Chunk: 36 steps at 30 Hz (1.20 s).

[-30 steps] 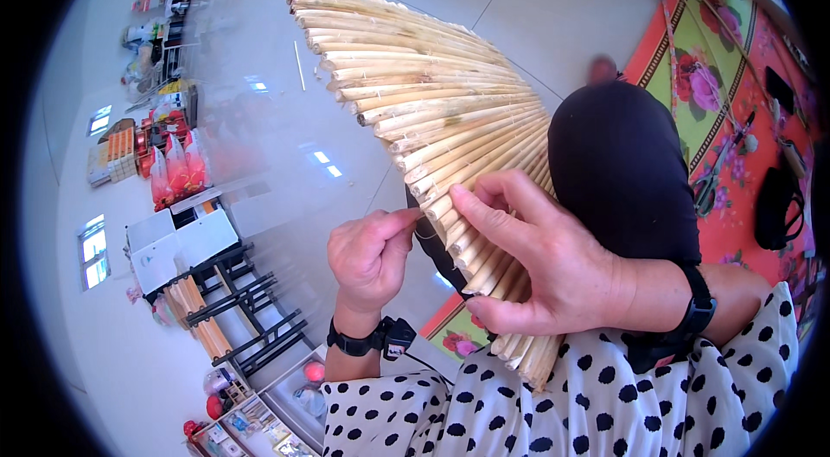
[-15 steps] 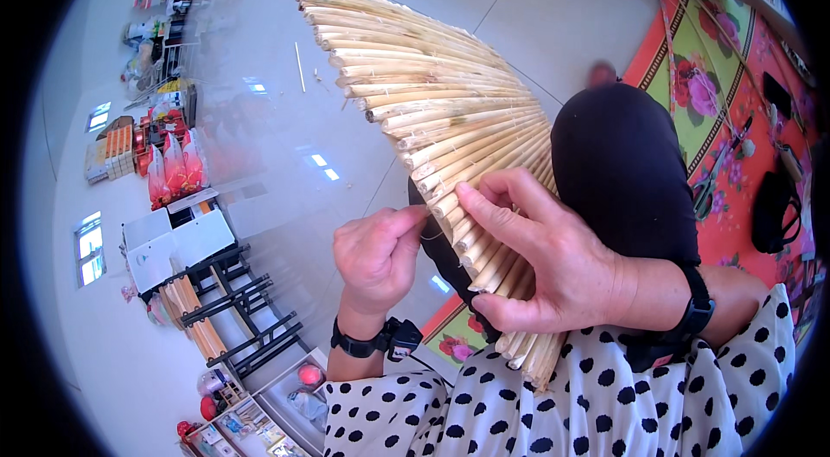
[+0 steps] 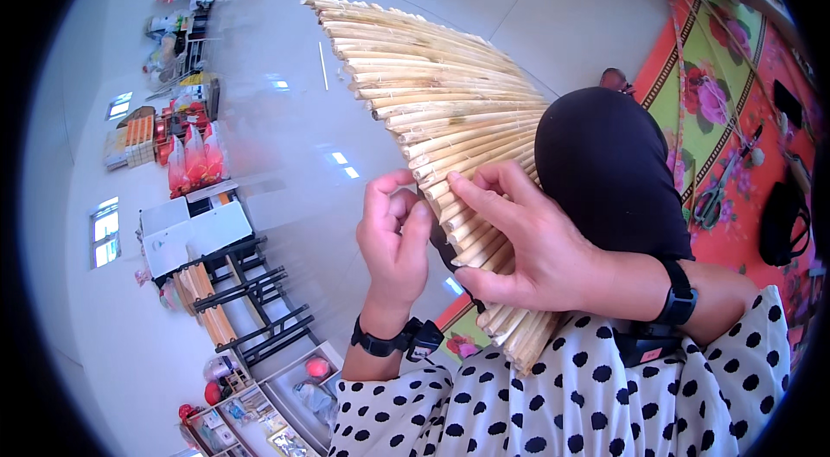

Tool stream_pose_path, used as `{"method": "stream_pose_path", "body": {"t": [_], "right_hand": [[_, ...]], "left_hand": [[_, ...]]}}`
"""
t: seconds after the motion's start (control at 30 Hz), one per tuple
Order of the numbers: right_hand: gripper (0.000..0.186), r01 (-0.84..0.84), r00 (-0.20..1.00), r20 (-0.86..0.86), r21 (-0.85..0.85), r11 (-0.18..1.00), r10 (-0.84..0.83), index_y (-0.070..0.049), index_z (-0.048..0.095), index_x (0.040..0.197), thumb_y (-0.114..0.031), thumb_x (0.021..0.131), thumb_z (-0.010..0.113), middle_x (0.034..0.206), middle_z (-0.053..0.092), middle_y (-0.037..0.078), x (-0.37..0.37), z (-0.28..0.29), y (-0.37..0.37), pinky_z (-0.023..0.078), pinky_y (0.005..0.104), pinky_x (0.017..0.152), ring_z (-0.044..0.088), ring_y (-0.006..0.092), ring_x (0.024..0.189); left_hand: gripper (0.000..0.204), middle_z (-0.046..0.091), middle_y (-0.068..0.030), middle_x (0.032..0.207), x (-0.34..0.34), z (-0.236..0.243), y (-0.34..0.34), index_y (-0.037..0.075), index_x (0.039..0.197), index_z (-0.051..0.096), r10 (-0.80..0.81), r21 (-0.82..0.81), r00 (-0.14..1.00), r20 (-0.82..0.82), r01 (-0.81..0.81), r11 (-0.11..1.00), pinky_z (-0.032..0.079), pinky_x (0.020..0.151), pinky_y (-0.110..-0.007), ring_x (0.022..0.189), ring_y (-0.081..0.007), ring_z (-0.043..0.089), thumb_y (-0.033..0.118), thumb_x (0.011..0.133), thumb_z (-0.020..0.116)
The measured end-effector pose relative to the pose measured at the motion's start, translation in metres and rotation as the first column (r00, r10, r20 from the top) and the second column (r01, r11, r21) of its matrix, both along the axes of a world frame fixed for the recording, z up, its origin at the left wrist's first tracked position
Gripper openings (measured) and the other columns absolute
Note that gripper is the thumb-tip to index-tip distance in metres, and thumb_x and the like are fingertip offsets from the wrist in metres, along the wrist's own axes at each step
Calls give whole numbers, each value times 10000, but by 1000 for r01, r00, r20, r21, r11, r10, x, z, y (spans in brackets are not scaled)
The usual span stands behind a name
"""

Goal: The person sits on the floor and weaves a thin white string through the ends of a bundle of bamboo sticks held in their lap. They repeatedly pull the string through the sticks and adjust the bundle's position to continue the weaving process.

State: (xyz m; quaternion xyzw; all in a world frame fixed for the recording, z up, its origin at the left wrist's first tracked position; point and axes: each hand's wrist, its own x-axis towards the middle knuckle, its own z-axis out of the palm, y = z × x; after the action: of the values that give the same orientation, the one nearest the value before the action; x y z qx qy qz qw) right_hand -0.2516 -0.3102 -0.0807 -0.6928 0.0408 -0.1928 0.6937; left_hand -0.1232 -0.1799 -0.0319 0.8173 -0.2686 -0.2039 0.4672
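Note:
A mat of pale reed stalks [image 3: 450, 102], tied side by side and fanned out, slants across my lap against my bent knee. My right hand [image 3: 545, 241] grips its near part, with the index finger and thumb pressed on the stalk ends along the left edge. Close by that edge is my left hand [image 3: 393, 236], its thumb raised apart from the curled fingers and its index fingertip against or just behind the stalk ends. I make out no tool in it. Fine stitches of thread run across the stalks.
My dark-clad knee [image 3: 601, 172] rises right of the mat. On a red flowered cloth [image 3: 743, 232] lie scissors [image 3: 713, 198], a black pouch [image 3: 782, 223] and long thin strips. Folded black-legged tables [image 3: 251, 301], red bags [image 3: 194, 163] and boxes line the left. One pale stick [image 3: 323, 65] lies on the tiled floor.
My left hand has gone from a closed pinch beside the mat's edge to a raised thumb with the fingers at the edge. The right hand keeps its hold.

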Motion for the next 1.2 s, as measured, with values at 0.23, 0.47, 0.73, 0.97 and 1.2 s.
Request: {"method": "stream_pose_path", "body": {"t": [0.23, 0.47, 0.73, 0.97, 1.2], "right_hand": [[734, -32, 999, -25, -2, 999, 32, 124, 427, 1337, -284, 797, 711, 1190, 427, 231, 0, 2, 0, 463, 389, 937, 498, 366, 1089], [743, -59, 997, -49, -31, 998, 58, 131, 409, 1342, -300, 806, 692, 1208, 420, 242, -5, 4, -5, 443, 402, 984, 489, 387, 1115], [737, -56, 998, -39, -63, 996, 54, 135, 411, 1333, -301, 807, 688, 1214, 420, 251, -4, 3, -6, 421, 408, 1012, 468, 392, 1137], [747, -72, 997, -31, -97, 993, 69, 137, 416, 1322, -338, 816, 691, 1218, 420, 250, -3, 2, -7, 414, 418, 1014, 464, 392, 1132], [845, -82, 997, -22, -152, 985, 79, 134, 392, 1366, -416, 811, 714, 1215, 425, 244, -5, 0, -9, 402, 413, 1029, 455, 395, 1137]], "left_hand": [[378, 638, -49, 746, -14, 14, -27, -32, 1228, 443, 180, 75, 982, -48, -176, 981, 363, 530, -199, 614, -31, 494, 175, 946, 585], [453, 695, -110, 807, -13, 5, -30, -58, 1235, 444, 199, 60, 978, -65, -195, 979, 397, 522, -193, 638, -49, 570, 204, 923, 643], [451, 702, -155, 896, -17, 6, -36, -77, 1266, 421, 204, 6, 976, -73, -204, 979, 482, 635, -210, 759, -101, 643, 147, 920, 603], [597, 698, -194, 990, -16, 4, -36, -102, 1436, 266, 144, -30, 987, -76, -147, 989, 521, 712, -231, 812, -137, 675, 77, 931, 529], [650, 700, -190, 995, -17, 7, -44, -80, 1495, 159, 97, -90, 978, -185, -115, 989, 525, 674, -223, 814, -147, 684, 55, 951, 488]]}}
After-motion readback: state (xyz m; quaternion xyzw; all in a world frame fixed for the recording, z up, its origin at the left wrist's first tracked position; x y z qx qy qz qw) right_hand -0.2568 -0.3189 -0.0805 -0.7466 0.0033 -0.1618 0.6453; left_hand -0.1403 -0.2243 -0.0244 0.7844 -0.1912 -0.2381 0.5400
